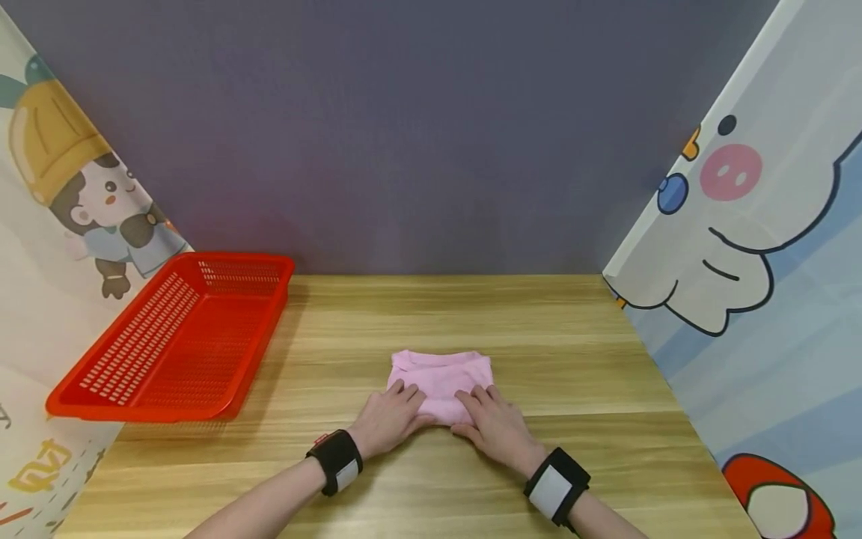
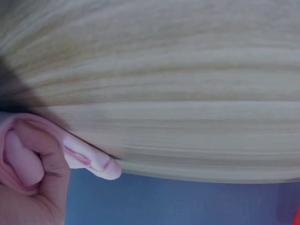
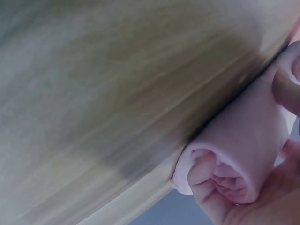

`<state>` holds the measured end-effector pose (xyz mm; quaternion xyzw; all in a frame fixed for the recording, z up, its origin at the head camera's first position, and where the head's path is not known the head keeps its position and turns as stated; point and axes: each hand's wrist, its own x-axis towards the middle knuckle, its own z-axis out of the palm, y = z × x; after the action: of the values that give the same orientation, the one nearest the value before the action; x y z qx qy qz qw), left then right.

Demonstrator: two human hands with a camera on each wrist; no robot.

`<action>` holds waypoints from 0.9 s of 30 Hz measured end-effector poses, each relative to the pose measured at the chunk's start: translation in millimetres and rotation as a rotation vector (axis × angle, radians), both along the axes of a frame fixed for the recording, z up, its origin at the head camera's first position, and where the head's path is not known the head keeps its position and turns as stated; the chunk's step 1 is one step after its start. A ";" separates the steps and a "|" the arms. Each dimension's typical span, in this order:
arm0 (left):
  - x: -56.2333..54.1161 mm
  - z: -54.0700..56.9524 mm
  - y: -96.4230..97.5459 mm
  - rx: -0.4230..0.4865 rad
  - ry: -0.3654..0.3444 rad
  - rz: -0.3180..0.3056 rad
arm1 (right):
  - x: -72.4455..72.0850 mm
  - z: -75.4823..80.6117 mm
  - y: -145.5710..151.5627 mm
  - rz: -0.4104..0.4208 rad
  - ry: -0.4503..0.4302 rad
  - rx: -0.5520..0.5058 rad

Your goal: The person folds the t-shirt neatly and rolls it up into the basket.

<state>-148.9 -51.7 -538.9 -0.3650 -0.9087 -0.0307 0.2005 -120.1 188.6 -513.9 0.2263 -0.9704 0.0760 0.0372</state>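
A pink shirt (image 1: 441, 373), folded narrow with its neckband at the far side, lies on the wooden table. My left hand (image 1: 390, 421) grips its near left part, and my right hand (image 1: 497, 428) grips the near right part. In the left wrist view, a finger of the left hand (image 2: 52, 180) curls at the end of the rolled pink fabric (image 2: 89, 152). The right wrist view has the near side as a thick roll (image 3: 239, 129); one finger of the right hand (image 3: 276, 192) is tucked into its open end. The shirt's underside is hidden.
A red plastic basket (image 1: 232, 329) with perforated walls stands at the table's left. Behind the wooden table (image 1: 552, 337) rises a dark grey panel (image 1: 431, 135). Cartoon-printed sheets hang along the left (image 1: 40, 314) and right (image 1: 801, 359) sides.
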 end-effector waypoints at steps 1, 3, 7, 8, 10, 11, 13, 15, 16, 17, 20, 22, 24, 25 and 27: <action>-0.3 -0.1 0.6 0.007 -0.023 0.005 | 0.2 -0.4 0.3 -0.001 0.014 0.002; -1.0 -0.4 1.7 0.018 -0.061 0.013 | 0.7 -1.3 1.0 -0.004 0.032 -0.003; -2.6 -0.4 3.3 0.035 -0.110 0.039 | 1.5 -5.4 2.9 -0.002 0.076 -0.021; -3.1 -0.4 3.5 0.036 -0.118 0.045 | 1.4 -6.6 3.3 0.002 0.094 -0.020; -3.8 -0.4 4.0 0.036 -0.132 0.058 | 0.7 -8.9 4.0 0.013 0.129 -0.018; -4.1 -0.7 4.1 0.036 -0.138 0.063 | 0.2 -9.5 4.3 0.017 0.139 -0.017; -4.0 -0.1 4.2 0.034 -0.151 0.072 | -1.8 -10.2 4.6 0.026 0.138 -0.012; -3.1 -0.1 4.3 0.034 -0.144 0.079 | -4.0 -9.2 4.4 0.031 0.113 -0.015; -2.4 -0.7 4.2 0.031 -0.127 0.083 | -4.9 -8.2 4.2 0.031 0.092 -0.019; -1.8 -1.2 4.0 0.027 -0.103 0.088 | -5.7 -7.1 4.0 0.031 0.067 -0.029; 0.4 -4.3 2.1 0.000 -0.002 0.085 | -7.2 -4.4 4.1 0.034 0.009 -0.074; 1.2 -6.3 0.1 -0.020 0.068 0.066 | -7.7 -2.8 4.7 0.038 -0.028 -0.122; 1.5 -7.5 -1.9 -0.033 0.118 0.035 | -8.1 -1.3 5.5 0.044 -0.054 -0.160; 1.4 -7.9 -2.7 -0.040 0.138 0.020 | -7.8 -0.2 6.0 0.044 -0.066 -0.174; 1.0 -7.8 -3.6 -0.046 0.163 -0.007 | -6.4 1.6 6.4 0.045 -0.083 -0.179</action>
<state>-147.9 -55.3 -546.7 -0.3738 -0.8885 0.0195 0.2653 -126.5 194.9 -512.3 0.2405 -0.9551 0.1723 0.0151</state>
